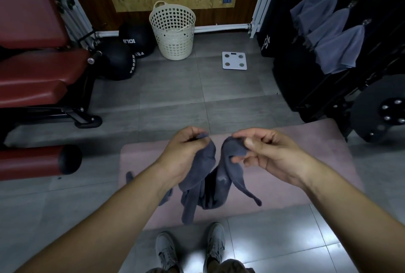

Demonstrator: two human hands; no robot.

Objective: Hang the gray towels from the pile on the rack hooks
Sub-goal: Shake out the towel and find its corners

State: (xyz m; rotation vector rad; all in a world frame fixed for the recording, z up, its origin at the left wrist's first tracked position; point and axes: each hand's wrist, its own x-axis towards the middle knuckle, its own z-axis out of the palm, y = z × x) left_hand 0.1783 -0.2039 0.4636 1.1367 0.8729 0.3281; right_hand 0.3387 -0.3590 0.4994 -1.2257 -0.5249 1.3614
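at lower centre the left hand [186,147] and right hand [269,152] each pinch the top edge of a gray towel [219,180], both grips narrow on cloth, likely spreading it to find a corner for the hooks [366,22] at upper right.

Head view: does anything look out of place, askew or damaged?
Nothing is damaged or spilled. The gray towel, pinched by the left hand and the right hand, hangs twisted and bunched, with a pale smudge mid-fold. The hung towels droop neatly in a row.
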